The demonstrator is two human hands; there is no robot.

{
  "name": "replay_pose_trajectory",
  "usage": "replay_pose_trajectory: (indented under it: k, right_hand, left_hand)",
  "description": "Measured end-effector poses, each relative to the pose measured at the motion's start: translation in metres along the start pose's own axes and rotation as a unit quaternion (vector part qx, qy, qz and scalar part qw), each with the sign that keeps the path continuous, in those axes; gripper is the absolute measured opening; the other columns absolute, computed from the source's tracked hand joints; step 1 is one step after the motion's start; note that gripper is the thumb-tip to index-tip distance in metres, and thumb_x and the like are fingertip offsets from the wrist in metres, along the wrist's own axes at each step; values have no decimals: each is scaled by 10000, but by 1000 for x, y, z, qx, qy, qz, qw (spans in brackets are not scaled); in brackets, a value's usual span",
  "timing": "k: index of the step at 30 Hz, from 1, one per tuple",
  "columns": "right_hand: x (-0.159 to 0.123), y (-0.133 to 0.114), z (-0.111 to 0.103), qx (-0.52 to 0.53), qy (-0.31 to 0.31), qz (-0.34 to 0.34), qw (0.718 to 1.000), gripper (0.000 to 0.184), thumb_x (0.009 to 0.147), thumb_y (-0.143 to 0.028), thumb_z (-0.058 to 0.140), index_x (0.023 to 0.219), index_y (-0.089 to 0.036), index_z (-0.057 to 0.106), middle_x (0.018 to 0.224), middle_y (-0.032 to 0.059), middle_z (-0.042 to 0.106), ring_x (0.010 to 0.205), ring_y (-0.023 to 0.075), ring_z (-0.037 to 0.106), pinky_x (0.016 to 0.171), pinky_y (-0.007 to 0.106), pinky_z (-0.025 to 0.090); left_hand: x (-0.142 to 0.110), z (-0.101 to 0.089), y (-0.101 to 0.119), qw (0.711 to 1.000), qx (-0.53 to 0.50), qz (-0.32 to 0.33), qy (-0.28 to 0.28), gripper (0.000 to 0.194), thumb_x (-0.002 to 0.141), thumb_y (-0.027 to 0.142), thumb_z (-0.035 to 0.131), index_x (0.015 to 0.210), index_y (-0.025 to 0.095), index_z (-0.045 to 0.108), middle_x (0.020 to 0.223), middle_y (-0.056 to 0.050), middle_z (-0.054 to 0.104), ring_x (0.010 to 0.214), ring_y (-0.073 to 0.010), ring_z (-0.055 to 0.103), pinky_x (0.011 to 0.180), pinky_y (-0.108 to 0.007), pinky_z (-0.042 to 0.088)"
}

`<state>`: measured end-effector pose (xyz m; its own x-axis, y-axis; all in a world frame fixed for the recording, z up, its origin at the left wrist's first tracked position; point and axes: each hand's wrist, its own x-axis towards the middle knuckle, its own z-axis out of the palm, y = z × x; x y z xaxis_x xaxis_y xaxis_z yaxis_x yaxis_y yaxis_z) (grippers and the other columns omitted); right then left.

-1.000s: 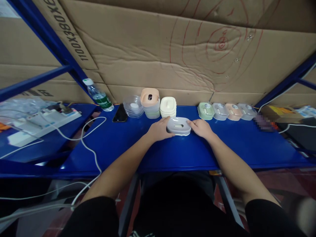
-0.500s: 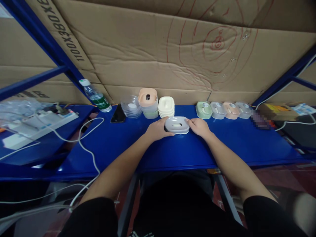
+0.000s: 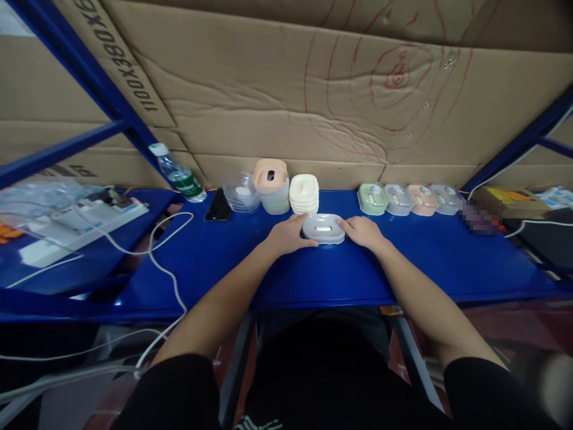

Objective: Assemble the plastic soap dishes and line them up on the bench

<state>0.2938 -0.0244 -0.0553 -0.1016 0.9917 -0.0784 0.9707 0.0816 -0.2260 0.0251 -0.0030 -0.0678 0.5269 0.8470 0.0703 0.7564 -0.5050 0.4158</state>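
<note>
Your left hand (image 3: 286,235) and right hand (image 3: 363,232) grip the gray container (image 3: 323,221) by its left and right ends, apparently steadying it; next move wants even pressure.

Has the container (image 3: 323,229) on the table (image 3: 322,280) between left hand (image 3: 287,235) and right hand (image 3: 364,232), before the lid stack (image 3: 304,194). Leftward from that, has box stack (image 3: 273,196), bowls (image 3: 239,194), phone (image 3: 218,206) and bottle (image 3: 179,175); rightward, four boxes in a row (image 3: 398,201).
</note>
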Motion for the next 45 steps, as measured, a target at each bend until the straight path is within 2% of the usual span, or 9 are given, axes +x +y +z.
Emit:
replay_pose_trajectory:
  k: [6,11,14,16,20,25,35,40,45]
  right_hand:
    - [2,4,1,23,-8,-6,1000,775,999,-762,209,742,-219,698,926,116,779,867,269,709,652,307,402]
    - [2,6,2,42,-12,-7,999,740,997,-760,249,715,-226,677,896,100,780,843,256,710,652,300,404]
    - [2,6,1,48,-11,-13,999,739,1002,-749,249,718,-221,681,886,104,776,835,256,705,663,307,409]
    - [1,5,1,50,-9,-15,999,745,1003,-745,242,723,-217,685,879,107,772,826,254,700,661,310,406]
    - [-1,4,0,54,-8,-23,998,733,1001,-740,258,711,-215,680,858,103,764,798,244,690,647,310,394]
    - [-3,3,1,81,-31,-98,991,677,999,-725,323,697,-231,673,789,59,753,756,225,670,661,313,388]
    - [-4,4,2,101,-11,-139,985,583,996,-676,412,680,-228,609,681,27,674,663,192,598,609,309,327]
    - [-4,6,1,130,51,-151,979,544,1004,-642,436,686,-227,585,648,8,640,629,179,571,609,307,337]
    - [-6,6,0,195,152,-128,960,449,975,-612,525,781,-226,648,662,9,652,614,182,574,598,310,379]
  left_hand:
    - [-4,-17,-4,998,4,50,47,861,784,667,754,1481,219,523,1520,-120,551,1371,-326,552,1110,-406,470]
    - [-11,-56,-30,953,27,0,302,350,973,501,580,1163,235,704,1134,-71,732,1111,-236,669,985,-374,513]
    - [-16,-76,-56,896,79,-78,429,267,928,426,633,1084,224,714,1218,-119,678,1201,-299,604,1063,-467,445]
    - [-18,-83,-73,883,93,-124,443,361,852,425,712,1148,219,696,1385,-148,590,1308,-345,526,1108,-511,395]
    - [-19,-82,-89,898,70,-239,363,514,787,483,767,1215,224,648,1559,-178,452,1446,-392,398,1164,-550,321]
    - [-17,-80,-86,896,44,-290,333,332,831,447,743,1085,251,654,1565,-134,477,1444,-364,424,1179,-560,275]
    - [-21,-94,-88,833,-16,-240,498,305,786,400,824,946,232,624,1416,-114,598,1359,-327,513,1175,-560,295]
    - [-17,-91,-87,788,-94,-98,601,316,878,488,723,901,217,561,1308,-125,641,1253,-260,596,1086,-428,432]
    - [-15,-74,-56,789,-200,46,579,513,961,722,460,889,220,538,900,-46,701,803,-177,682,786,-324,526]
